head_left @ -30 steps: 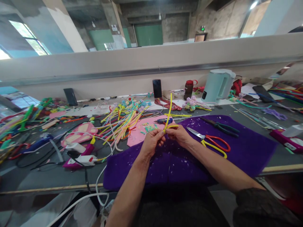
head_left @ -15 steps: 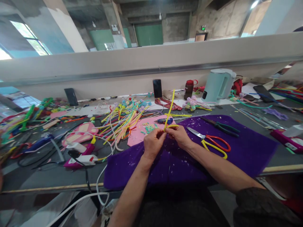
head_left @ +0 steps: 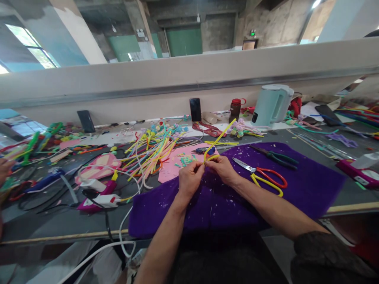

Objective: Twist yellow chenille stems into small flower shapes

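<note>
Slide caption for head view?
Left hand and right hand pinch a yellow strand; scissors lie on the purple cloth.

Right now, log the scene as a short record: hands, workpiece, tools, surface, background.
left hand: fingertips pinching the yellow strip
right hand: pinching the same strip, beside the left
workpiece: bent; long end slants up and rightward
tools: scissors with red and yellow handles, pliers beyond; both on cloth, unheld
surface: purple cloth
background: kettle, red-capped bottle, upright phone

No text legible; green sign (head_left: pixel 252 33) above doorway (head_left: pixel 249 45).
</note>
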`<state>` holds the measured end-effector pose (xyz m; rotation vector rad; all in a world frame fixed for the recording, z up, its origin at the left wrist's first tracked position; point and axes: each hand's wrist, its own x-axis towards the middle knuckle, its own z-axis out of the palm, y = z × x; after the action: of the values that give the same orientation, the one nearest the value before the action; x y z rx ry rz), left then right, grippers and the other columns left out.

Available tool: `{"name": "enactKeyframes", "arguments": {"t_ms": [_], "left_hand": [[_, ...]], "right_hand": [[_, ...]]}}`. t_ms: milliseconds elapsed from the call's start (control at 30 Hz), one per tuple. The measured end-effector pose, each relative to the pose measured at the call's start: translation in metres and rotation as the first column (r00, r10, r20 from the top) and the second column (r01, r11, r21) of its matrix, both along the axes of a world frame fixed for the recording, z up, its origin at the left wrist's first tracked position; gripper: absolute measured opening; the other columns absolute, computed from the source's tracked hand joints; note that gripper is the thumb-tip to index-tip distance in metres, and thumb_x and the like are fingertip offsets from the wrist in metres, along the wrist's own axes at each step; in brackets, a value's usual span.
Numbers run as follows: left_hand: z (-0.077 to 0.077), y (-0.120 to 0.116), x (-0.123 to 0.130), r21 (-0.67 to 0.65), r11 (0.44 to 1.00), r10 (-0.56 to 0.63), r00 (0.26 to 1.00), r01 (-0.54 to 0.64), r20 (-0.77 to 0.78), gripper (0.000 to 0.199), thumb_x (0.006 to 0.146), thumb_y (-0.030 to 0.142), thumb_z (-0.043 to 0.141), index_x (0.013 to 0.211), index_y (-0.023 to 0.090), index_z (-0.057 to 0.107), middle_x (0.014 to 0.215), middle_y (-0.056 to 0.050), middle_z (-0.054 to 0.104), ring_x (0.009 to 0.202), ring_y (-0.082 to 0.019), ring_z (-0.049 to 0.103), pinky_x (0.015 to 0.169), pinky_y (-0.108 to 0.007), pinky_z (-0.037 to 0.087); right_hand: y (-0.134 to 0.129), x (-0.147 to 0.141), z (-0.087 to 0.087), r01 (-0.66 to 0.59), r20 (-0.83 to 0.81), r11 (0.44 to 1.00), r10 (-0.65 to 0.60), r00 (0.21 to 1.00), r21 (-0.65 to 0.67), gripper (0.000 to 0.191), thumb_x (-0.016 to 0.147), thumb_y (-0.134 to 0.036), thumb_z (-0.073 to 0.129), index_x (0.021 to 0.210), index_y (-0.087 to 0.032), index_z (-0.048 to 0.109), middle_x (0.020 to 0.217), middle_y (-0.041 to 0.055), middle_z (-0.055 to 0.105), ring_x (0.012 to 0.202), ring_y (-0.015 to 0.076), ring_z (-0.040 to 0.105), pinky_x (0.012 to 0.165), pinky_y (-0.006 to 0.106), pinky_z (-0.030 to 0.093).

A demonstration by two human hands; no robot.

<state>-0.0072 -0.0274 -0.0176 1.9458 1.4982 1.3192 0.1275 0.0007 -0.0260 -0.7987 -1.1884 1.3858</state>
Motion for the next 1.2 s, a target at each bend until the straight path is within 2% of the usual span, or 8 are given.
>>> {"name": "enactKeyframes", "arguments": {"t_ms": [100,267,633,833,933,1033,1100,1200], "left_hand": [[0.005,0.000,-0.002,-0.151,0.979,-0.101,0.972,0.135,0.211,0.021,0.072,0.036,0.055,0.072,0.016,0.062,0.057,0.002,0.058,0.049,-0.008,0.048,0.049,-0.020,0.038],[0.012,-0.001,-0.008,-0.357,0.823,-0.172,0.793,0.442,0.584,0.019,0.068,0.033,0.060,0.069,0.014,0.058,0.052,0.003,0.056,0.040,-0.005,0.046,0.042,-0.017,0.035],[0.008,0.006,-0.014,-0.365,0.584,-0.189,0.559,0.725,0.808,0.018,0.065,0.029,0.059,0.062,0.012,0.053,0.042,0.004,0.048,0.030,-0.003,0.035,0.033,-0.015,0.025],[0.007,0.008,-0.011,-0.377,0.686,-0.117,0.606,0.622,0.787,0.026,0.073,0.038,0.052,0.077,0.013,0.058,0.054,0.001,0.057,0.036,-0.005,0.044,0.035,-0.016,0.031],[0.007,0.006,-0.007,-0.347,0.802,-0.107,0.689,0.486,0.717,0.028,0.070,0.039,0.057,0.082,0.014,0.059,0.059,0.000,0.059,0.040,-0.006,0.046,0.037,-0.016,0.033],[0.007,0.001,-0.002,-0.168,0.971,-0.059,0.854,0.168,0.517,0.028,0.066,0.034,0.064,0.087,0.017,0.060,0.071,-0.001,0.062,0.054,-0.008,0.053,0.049,-0.019,0.041],[0.006,-0.003,0.001,-0.007,1.000,-0.016,0.947,0.019,0.321,0.025,0.066,0.033,0.064,0.087,0.019,0.062,0.078,-0.002,0.064,0.063,-0.011,0.056,0.060,-0.022,0.044],[0.004,-0.005,0.002,0.119,0.992,0.023,0.998,-0.030,0.063,0.018,0.071,0.033,0.059,0.084,0.021,0.064,0.079,-0.003,0.066,0.067,-0.013,0.058,0.067,-0.025,0.044]], "right_hand": [[0.001,0.003,0.002,-0.054,0.003,0.999,0.054,0.999,-0.007,0.017,0.060,-0.028,0.067,0.065,-0.013,0.061,0.048,-0.0046,0.048,0.040,0.0044,0.035,0.041,0.020,0.024],[-0.004,0.008,0.008,-0.190,-0.028,0.982,0.190,0.981,0.003,0.014,0.062,-0.025,0.066,0.067,-0.013,0.061,0.049,-0.0048,0.047,0.040,0.0039,0.034,0.040,0.020,0.020],[-0.012,0.008,0.018,-0.239,0.036,0.959,0.236,0.971,0.152,0.016,0.065,-0.027,0.065,0.072,-0.013,0.062,0.055,-0.0035,0.051,0.044,0.0046,0.036,0.044,0.020,0.026],[-0.006,0.006,0.012,-0.099,-0.030,0.995,0.100,0.995,0.031,0.017,0.066,-0.029,0.064,0.070,-0.013,0.060,0.051,-0.0042,0.049,0.040,0.0040,0.035,0.040,0.020,0.022],[-0.005,0.004,0.010,-0.073,-0.039,0.997,0.073,0.997,0.004,0.019,0.064,-0.030,0.065,0.069,-0.013,0.059,0.047,-0.0055,0.045,0.039,0.0040,0.034,0.039,0.020,0.021],[-0.006,0.002,0.008,-0.070,-0.062,0.997,0.069,0.996,-0.020,0.020,0.064,-0.031,0.065,0.069,-0.013,0.058,0.047,-0.0061,0.042,0.038,0.0034,0.032,0.039,0.020,0.020],[-0.006,0.001,0.008,-0.069,-0.082,0.997,0.067,0.994,-0.025,0.020,0.063,-0.032,0.065,0.069,-0.013,0.057,0.047,-0.0062,0.041,0.038,0.0034,0.031,0.038,0.020,0.019],[-0.006,0.000,0.006,-0.061,-0.080,0.997,0.058,0.995,-0.037,0.021,0.063,-0.033,0.065,0.069,-0.014,0.057,0.047,-0.0065,0.040,0.038,0.0032,0.029,0.038,0.020,0.019]]}}
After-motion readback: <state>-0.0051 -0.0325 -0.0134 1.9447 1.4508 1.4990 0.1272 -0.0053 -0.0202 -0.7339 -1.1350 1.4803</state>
